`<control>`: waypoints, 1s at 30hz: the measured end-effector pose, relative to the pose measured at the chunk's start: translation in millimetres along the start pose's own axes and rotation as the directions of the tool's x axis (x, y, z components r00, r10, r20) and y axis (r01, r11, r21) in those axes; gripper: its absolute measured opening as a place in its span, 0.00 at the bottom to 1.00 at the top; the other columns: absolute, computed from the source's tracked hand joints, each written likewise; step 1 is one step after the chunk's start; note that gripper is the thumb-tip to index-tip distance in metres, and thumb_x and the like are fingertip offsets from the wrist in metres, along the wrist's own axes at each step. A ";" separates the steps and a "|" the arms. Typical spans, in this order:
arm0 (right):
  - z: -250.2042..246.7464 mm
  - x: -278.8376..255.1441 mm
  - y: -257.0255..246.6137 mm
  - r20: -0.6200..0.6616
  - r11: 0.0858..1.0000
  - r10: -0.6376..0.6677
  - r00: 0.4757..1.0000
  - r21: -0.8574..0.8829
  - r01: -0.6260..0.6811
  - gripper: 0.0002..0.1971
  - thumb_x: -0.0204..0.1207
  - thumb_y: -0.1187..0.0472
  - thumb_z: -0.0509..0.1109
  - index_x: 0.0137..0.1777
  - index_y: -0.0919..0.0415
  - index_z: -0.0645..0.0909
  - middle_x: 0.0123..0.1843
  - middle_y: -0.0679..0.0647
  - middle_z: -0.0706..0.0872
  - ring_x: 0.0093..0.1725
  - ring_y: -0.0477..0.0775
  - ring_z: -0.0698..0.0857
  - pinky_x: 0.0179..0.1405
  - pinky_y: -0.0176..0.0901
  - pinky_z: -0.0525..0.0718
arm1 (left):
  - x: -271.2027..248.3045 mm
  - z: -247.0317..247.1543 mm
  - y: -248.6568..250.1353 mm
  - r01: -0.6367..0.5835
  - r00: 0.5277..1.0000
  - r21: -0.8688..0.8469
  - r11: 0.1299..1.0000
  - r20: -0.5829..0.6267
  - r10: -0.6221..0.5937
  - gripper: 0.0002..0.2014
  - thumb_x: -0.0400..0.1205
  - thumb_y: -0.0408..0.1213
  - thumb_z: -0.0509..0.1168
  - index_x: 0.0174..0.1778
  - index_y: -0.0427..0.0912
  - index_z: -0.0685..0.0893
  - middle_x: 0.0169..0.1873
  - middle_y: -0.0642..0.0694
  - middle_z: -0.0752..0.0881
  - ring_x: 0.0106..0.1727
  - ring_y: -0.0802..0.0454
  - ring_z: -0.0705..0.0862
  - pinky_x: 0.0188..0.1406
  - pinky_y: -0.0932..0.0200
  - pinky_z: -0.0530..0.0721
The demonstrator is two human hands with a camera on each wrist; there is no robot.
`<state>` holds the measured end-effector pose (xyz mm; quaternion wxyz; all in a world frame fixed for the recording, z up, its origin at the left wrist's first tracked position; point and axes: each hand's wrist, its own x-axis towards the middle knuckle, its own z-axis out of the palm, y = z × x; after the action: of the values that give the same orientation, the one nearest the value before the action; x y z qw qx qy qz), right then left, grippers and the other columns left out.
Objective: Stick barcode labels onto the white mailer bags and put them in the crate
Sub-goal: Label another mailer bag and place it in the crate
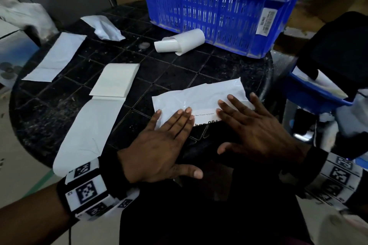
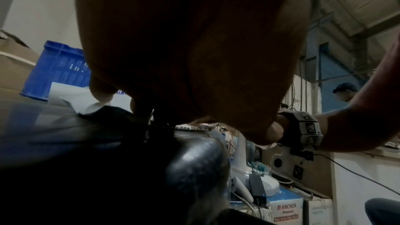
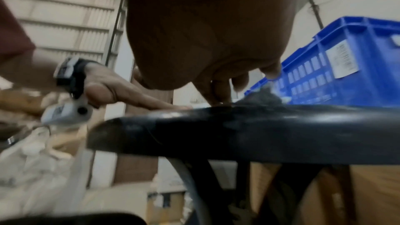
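Observation:
A white mailer bag (image 1: 201,93) lies flat near the front edge of the black table (image 1: 169,69). A printed barcode label (image 1: 205,118) sits on the bag's near edge, between my hands. My left hand (image 1: 165,135) presses flat on the bag's left part with straight fingers. Flat on the right part lies my right hand (image 1: 251,125), its fingers spread. The blue crate (image 1: 219,6) stands at the back of the table with white bags inside. In the wrist views each palm fills the upper frame, and the crate (image 3: 337,67) shows behind the right hand's fingertips (image 3: 270,73).
A curled roll of label backing (image 1: 179,42) lies before the crate. Flat white sheets (image 1: 115,79) and a long backing strip (image 1: 87,133) lie left of the bag. Another white bag (image 1: 55,57) and a crumpled one (image 1: 105,26) sit at the far left. A blue bin (image 1: 318,89) stands right.

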<state>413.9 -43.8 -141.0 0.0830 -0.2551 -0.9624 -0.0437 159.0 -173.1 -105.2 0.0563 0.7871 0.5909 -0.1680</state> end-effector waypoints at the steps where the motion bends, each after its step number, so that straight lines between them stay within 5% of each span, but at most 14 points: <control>1: -2.3 2.1 -2.9 -0.020 1.000 -0.011 1.000 0.008 0.011 0.55 0.78 0.18 0.43 0.83 0.65 0.74 0.87 0.59 0.70 0.89 0.62 0.62 0.83 0.80 0.61 | 0.2 -0.5 1.7 0.006 1.000 -0.007 1.000 -0.005 -0.006 0.63 0.71 0.88 0.35 0.89 0.40 0.31 0.87 0.43 0.27 0.89 0.49 0.29 0.87 0.31 0.41; 6: 8.5 18.4 -36.7 0.026 0.984 -0.180 0.983 0.019 0.180 0.58 0.75 0.16 0.49 0.90 0.65 0.56 0.92 0.58 0.55 0.92 0.57 0.49 0.87 0.75 0.51 | 1.2 -2.4 2.0 -0.008 0.999 -0.010 1.000 -0.031 0.007 0.63 0.71 0.86 0.34 0.90 0.39 0.35 0.89 0.42 0.33 0.90 0.45 0.33 0.87 0.29 0.41; 10: 15.7 4.6 -21.0 0.089 0.996 -0.086 0.992 0.012 0.086 0.58 0.75 0.16 0.44 0.92 0.62 0.52 0.93 0.56 0.51 0.92 0.54 0.48 0.88 0.74 0.50 | -0.9 0.7 -2.7 0.005 1.000 0.045 0.999 -0.029 -0.004 0.62 0.71 0.86 0.34 0.90 0.41 0.37 0.89 0.43 0.34 0.90 0.45 0.35 0.85 0.27 0.40; 16: -0.9 -8.0 12.6 -0.053 0.998 0.055 0.997 -0.017 -0.056 0.40 0.86 0.28 0.44 0.83 0.55 0.75 0.87 0.54 0.71 0.89 0.60 0.63 0.84 0.76 0.62 | -4.7 7.1 -7.2 0.012 0.995 -0.023 1.000 -0.098 -0.014 0.59 0.75 0.85 0.38 0.92 0.43 0.44 0.90 0.45 0.40 0.91 0.46 0.40 0.87 0.29 0.44; 20: -2.5 13.8 3.8 -0.243 0.993 -0.106 0.964 0.028 0.116 0.21 0.85 0.47 0.67 0.75 0.52 0.83 0.78 0.49 0.83 0.81 0.59 0.77 0.78 0.67 0.75 | -0.5 1.4 -6.8 0.024 0.986 -0.082 0.996 -0.162 -0.037 0.51 0.79 0.79 0.38 0.91 0.46 0.55 0.91 0.47 0.48 0.91 0.48 0.48 0.89 0.36 0.52; 23: 3.6 25.7 2.0 -0.265 0.980 -0.198 0.944 -0.027 0.198 0.24 0.71 0.59 0.83 0.68 0.56 0.88 0.61 0.50 0.93 0.65 0.58 0.89 0.69 0.66 0.84 | 1.2 -1.6 -12.4 -0.001 0.981 -0.112 0.994 -0.195 -0.021 0.44 0.82 0.74 0.47 0.89 0.49 0.62 0.91 0.49 0.54 0.91 0.50 0.52 0.89 0.38 0.56; 27: -5.8 36.7 13.4 -0.236 0.959 -0.283 0.930 -0.101 0.266 0.30 0.72 0.61 0.82 0.75 0.61 0.81 0.52 0.53 0.93 0.55 0.59 0.91 0.69 0.67 0.84 | 3.3 -12.4 -18.4 0.008 0.962 -0.115 0.993 -0.270 -0.039 0.38 0.81 0.70 0.52 0.85 0.54 0.71 0.86 0.54 0.68 0.88 0.55 0.63 0.86 0.43 0.63; 30: -10.6 45.6 13.1 -0.192 0.957 -0.288 0.938 -0.035 0.287 0.24 0.82 0.52 0.72 0.77 0.57 0.80 0.59 0.53 0.91 0.62 0.57 0.89 0.71 0.65 0.82 | 10.0 -19.5 -17.8 -0.012 0.927 -0.159 0.987 -0.372 -0.049 0.32 0.82 0.64 0.60 0.78 0.51 0.79 0.72 0.51 0.86 0.74 0.50 0.82 0.73 0.47 0.80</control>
<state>382.8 -11.8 -121.7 0.1688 -0.1064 -0.9764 -0.0832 148.4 -153.2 -88.3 0.0035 0.7920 0.6097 0.0323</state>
